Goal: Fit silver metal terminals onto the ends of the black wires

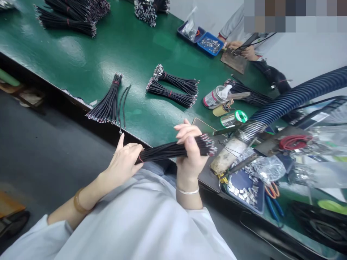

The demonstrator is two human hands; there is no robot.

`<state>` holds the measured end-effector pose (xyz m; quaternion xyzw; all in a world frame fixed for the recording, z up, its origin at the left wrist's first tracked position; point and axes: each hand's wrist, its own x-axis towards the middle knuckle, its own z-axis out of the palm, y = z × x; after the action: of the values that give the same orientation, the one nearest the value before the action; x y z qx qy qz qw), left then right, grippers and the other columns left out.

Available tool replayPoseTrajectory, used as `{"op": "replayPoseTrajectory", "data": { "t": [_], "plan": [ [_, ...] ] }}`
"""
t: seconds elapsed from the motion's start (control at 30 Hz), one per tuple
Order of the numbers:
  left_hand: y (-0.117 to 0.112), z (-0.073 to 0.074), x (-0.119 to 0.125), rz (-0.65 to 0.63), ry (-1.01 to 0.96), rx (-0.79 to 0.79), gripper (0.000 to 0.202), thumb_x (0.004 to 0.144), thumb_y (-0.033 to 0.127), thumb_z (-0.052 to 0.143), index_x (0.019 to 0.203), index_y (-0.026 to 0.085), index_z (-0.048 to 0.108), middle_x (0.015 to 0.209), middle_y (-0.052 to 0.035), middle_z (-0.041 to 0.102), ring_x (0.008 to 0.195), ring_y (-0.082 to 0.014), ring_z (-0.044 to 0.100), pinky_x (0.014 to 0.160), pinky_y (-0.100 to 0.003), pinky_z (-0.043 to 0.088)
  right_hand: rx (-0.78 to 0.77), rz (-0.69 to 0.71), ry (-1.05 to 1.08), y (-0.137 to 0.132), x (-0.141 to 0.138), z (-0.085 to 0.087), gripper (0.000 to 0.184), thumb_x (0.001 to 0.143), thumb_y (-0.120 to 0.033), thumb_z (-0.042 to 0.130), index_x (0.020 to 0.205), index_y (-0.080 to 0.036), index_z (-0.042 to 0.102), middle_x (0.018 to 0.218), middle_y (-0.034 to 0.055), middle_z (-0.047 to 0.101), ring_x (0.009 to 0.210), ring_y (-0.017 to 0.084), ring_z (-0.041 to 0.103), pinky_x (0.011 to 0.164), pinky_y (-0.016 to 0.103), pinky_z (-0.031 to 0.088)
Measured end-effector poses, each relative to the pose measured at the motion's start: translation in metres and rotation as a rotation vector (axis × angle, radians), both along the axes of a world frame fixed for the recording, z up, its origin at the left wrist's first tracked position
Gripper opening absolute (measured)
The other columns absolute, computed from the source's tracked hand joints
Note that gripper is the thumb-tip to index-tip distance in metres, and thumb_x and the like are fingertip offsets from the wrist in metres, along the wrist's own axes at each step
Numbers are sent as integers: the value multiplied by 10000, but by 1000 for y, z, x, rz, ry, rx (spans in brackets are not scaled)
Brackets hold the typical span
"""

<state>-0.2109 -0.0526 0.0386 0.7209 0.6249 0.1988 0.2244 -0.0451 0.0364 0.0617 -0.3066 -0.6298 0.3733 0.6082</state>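
I hold a bundle of short black wires level in front of me, its stripped ends pointing right. My right hand is wrapped round the bundle near its right end. My left hand pinches the left end, where a red band shows. More tied black wire bundles lie on the green bench: one fanned bundle at the near edge with two loose wires beside it, and two crossed bundles further in.
A blue ribbed hose slants down to a nozzle by my right hand. Solder spool, a white bottle, trays of small metal parts, scissors crowd the right. Another person's hands work at the far end beside blue bins.
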Motion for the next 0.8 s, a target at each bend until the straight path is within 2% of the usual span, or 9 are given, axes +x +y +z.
{"op": "replayPoseTrajectory", "data": {
  "t": [0.1, 0.23, 0.3, 0.37, 0.43, 0.5, 0.57, 0.73, 0.8],
  "plan": [
    [-4, 2, 0, 24, -8, 0, 48, 859, 178, 621, 903, 196, 627, 911, -56, 757, 1073, -308, 719, 1230, -744, 226, -23, -2, 16, 3, -4, 2, 318, 935, -410, 587, 659, -255, 567, 712, -27, 636, 840, 219, 741, 1172, 533, 446],
    [2, -1, 16, 22, -165, 89, 381, 844, 258, 673, 1216, 200, 613, 1186, -94, 763, 1155, -298, 699, 1246, -660, 292, 26, 273, -137, -13, -13, 11, 298, 945, -406, 601, 692, -252, 563, 727, -35, 680, 892, 222, 762, 1196, 548, 421],
    [5, -6, 21, -12, -213, 131, 353, 842, 228, 654, 1193, 196, 625, 1179, -95, 768, 1168, -289, 700, 1269, -625, 281, 64, 356, -217, -19, -14, 13, 254, 930, -355, 636, 705, -251, 576, 736, -47, 697, 896, 213, 764, 1226, 556, 379],
    [4, -11, 20, -29, -190, 106, 220, 824, 191, 649, 1044, 197, 650, 1014, -65, 787, 1021, -274, 742, 1274, -650, 251, 53, 272, -193, -20, -11, 12, 251, 928, -344, 629, 701, -253, 576, 721, -49, 681, 858, 205, 755, 1230, 560, 370],
    [-2, -15, 14, 6, -115, 53, 142, 813, 146, 635, 945, 196, 646, 921, -49, 775, 913, -266, 751, 1252, -704, 243, 12, 89, -97, -16, -6, 9, 295, 935, -388, 593, 674, -257, 552, 688, -39, 636, 803, 207, 733, 1207, 562, 402],
    [-9, -14, 7, 24, -52, 36, 115, 812, 123, 638, 900, 197, 646, 896, -54, 770, 1001, -300, 746, 1239, -731, 238, -7, -55, -16, -12, -2, 8, 344, 932, -434, 564, 637, -263, 514, 650, -31, 579, 749, 215, 708, 1189, 571, 422],
    [-12, -9, 4, 11, -19, 40, 107, 816, 131, 643, 896, 200, 659, 892, -59, 774, 1120, -336, 718, 1236, -748, 216, 6, -93, 13, -12, -1, 9, 375, 935, -464, 544, 620, -269, 484, 625, -31, 547, 718, 219, 696, 1185, 580, 424],
    [-2, -1, 19, -52, -170, 158, 289, 844, 258, 642, 1124, 192, 661, 1106, -82, 789, 1142, -303, 712, 1283, -654, 226, 86, 253, -161, -26, -8, 17, 269, 933, -384, 607, 697, -266, 554, 687, -55, 658, 791, 198, 742, 1215, 560, 389],
    [3, -5, 23, -68, -195, 186, 273, 867, 265, 613, 1130, 208, 657, 1097, -61, 793, 1144, -281, 712, 1300, -620, 215, 116, 301, -262, -29, -8, 17, 211, 904, -310, 644, 708, -265, 581, 713, -63, 691, 802, 189, 747, 1224, 559, 372]
  ]
}}
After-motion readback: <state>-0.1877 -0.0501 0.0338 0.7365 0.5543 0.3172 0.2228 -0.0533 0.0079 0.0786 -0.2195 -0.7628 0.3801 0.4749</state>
